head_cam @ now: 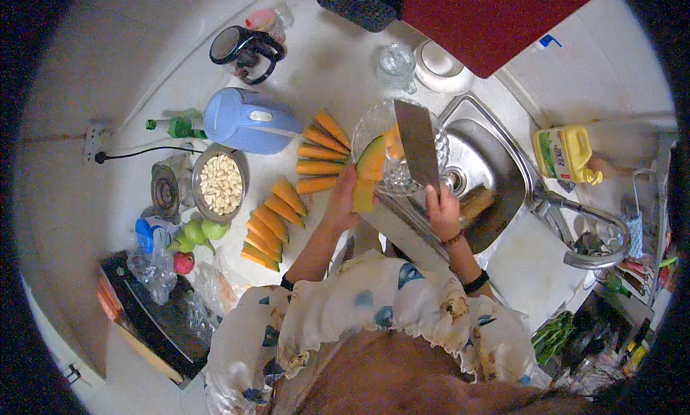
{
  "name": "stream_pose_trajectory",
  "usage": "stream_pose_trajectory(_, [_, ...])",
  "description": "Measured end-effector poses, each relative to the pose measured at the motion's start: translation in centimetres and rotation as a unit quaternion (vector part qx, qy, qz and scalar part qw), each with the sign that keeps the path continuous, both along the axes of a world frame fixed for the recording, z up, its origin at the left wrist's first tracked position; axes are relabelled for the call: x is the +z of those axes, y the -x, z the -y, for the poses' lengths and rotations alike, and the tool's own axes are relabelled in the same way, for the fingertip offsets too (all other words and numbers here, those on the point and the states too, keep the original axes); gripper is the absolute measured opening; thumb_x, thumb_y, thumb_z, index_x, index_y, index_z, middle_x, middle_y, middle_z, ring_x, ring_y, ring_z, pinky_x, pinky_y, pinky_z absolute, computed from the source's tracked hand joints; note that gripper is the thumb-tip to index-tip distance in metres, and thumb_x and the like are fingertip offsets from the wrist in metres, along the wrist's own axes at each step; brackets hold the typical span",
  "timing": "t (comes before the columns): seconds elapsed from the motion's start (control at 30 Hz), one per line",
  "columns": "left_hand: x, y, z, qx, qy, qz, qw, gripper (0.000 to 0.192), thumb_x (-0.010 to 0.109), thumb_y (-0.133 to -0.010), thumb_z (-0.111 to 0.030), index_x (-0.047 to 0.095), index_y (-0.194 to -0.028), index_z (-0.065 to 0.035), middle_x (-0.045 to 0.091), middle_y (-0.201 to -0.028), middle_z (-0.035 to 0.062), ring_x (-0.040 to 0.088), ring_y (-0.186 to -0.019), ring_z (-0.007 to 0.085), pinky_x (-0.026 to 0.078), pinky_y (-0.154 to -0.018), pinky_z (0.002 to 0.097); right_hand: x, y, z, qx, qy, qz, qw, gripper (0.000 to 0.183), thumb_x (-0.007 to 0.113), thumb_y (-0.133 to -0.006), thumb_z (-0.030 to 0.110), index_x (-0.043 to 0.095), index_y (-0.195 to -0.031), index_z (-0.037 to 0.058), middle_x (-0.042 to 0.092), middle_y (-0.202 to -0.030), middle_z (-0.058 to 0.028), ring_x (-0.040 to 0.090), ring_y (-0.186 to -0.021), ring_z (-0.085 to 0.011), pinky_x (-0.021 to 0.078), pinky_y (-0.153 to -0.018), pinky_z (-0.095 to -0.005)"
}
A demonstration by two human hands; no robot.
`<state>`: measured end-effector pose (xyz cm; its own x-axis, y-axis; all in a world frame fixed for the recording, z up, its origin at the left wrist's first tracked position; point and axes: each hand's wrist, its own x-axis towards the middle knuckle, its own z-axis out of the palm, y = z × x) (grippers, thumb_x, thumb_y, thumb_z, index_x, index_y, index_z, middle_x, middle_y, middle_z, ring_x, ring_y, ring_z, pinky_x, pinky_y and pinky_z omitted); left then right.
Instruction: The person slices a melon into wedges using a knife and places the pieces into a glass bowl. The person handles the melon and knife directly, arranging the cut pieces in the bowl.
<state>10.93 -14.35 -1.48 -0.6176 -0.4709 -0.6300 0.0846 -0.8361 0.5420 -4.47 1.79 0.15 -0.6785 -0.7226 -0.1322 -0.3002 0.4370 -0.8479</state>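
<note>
My left hand (343, 199) holds a melon wedge (371, 161) with orange flesh and green rind, its flesh partly cut. The handle of a broad cleaver (418, 140) is in my right hand (443, 213), the blade pointing away from me just right of the wedge. Beneath them stands a clear patterned glass bowl (366, 121) with orange melon pieces (393, 145) inside, partly hidden by the blade. More melon wedges lie fanned on the counter to the left, one group (322, 167) close to the bowl and another (269, 223) nearer my left forearm.
A steel sink (485, 140) with a tap (598, 261) lies to the right. At left are a blue electric kettle (242, 121), a metal bowl of pale nuts or beans (221, 184) and green fruit (197, 233). A glass jug (396, 64) and stacked dishes (443, 64) stand beyond the glass bowl.
</note>
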Motion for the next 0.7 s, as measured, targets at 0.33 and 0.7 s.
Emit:
stream_pose_trajectory(0.33, [4.9,-0.5,1.0,-0.097,0.079,0.113,0.986,0.034,0.047,-0.087,-0.034,0.045,-0.111,-0.0101,0.055,-0.094,0.0067,0.057,-0.078,0.0187,0.051,-0.059,0.0351,4.4,4.8,1.0,0.047,0.031,0.048,0.997,0.027,0.048,-0.088,0.024,0.052,-0.071,0.0035,0.05,-0.051,-0.002,0.047,-0.044,-0.0101,0.0381,-0.043,-0.025])
stream_pose_trajectory(0.7, [2.0,-0.7,2.0,-0.16,0.035,0.023,0.986,0.039,0.052,-0.084,-0.038,0.049,-0.107,-0.0066,0.058,-0.086,0.0057,0.058,-0.072,0.0167,0.051,-0.054,0.0325,4.6,5.3,2.2,0.068,0.028,-0.009,0.997,0.021,0.052,-0.086,0.024,0.058,-0.081,0.0033,0.052,-0.053,-0.0066,0.051,-0.045,-0.0177,0.0403,-0.045,-0.0288])
